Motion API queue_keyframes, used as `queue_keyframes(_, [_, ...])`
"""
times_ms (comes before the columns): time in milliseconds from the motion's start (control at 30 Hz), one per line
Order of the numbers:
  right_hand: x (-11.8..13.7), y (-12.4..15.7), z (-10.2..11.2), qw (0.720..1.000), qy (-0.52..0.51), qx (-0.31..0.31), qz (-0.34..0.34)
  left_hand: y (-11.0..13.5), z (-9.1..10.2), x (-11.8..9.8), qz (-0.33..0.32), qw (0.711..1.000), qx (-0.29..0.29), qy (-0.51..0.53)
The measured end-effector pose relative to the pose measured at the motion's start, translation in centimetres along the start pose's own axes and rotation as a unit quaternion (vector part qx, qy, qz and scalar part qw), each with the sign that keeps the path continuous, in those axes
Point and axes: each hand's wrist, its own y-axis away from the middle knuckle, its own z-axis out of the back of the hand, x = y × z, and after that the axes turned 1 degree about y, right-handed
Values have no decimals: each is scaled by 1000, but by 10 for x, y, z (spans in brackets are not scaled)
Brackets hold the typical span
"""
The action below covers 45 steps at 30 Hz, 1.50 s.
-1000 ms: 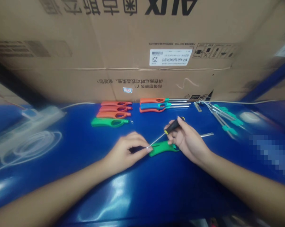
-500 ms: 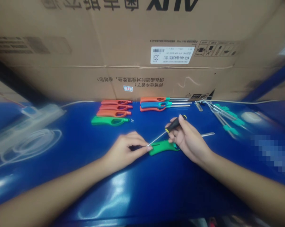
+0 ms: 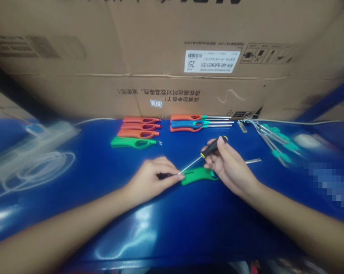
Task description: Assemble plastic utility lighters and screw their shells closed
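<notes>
My right hand (image 3: 231, 167) is closed round the black handle of a small screwdriver (image 3: 213, 147), whose thin shaft slants down to the left. Its tip meets the left end of a green lighter handle (image 3: 197, 176) lying on the blue table. My left hand (image 3: 152, 179) rests on the table with its fingers pinched together at that same end, right by the screwdriver tip; what they pinch is too small to make out. A thin metal rod (image 3: 252, 161) sticks out to the right behind my right hand.
Three orange and one green lighter handle (image 3: 136, 133) lie in a row at the back, beside assembled lighters (image 3: 200, 123). Loose metal tubes with teal ends (image 3: 274, 139) lie back right. A white power strip and coiled cable (image 3: 35, 156) sit left. A big cardboard box (image 3: 172, 57) walls the far side.
Both hands stay at the green handle with the screwdriver in place. The view has shifted slightly, so everything sits a little higher in the picture.
</notes>
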Motion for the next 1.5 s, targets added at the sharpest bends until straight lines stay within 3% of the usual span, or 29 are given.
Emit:
queue_keyframes(167, [4,5,1,995,51,39,70,1,0,-1,-7,1000,0,-14])
queue_keyframes(300, [16,20,0,969,124,120,177,5,0,-7,-40,998,25,-42])
queue_keyframes(400, [28,34,-2,929,197,191,248,9,-2,-13,-62,995,57,-48])
queue_keyframes(500, [40,45,-3,872,285,235,321,10,-6,-17,-76,993,80,-35])
queue_keyframes(633, [50,55,-5,779,375,277,418,8,-8,-20,-72,995,63,-21])
queue_keyframes(733, [47,61,-5,748,401,277,450,6,-8,-22,-85,995,52,-20])
queue_keyframes(833, [40,65,-5,748,381,257,479,4,-8,-25,-122,990,71,-23])
queue_keyframes(967, [34,63,-7,752,413,222,463,1,-9,-25,-159,984,74,-36])
queue_keyframes(1133, [25,50,-7,699,431,243,517,-2,-11,-20,-159,985,54,-47])
queue_keyframes(1200, [20,44,-7,694,406,256,537,-2,-12,-18,-165,983,45,-58])
queue_keyframes(1367, [17,30,-5,721,340,241,554,-5,-16,-16,-149,980,22,-128])
queue_keyframes(1500, [31,22,-11,795,320,197,475,-6,-17,-14,-72,980,28,-181])
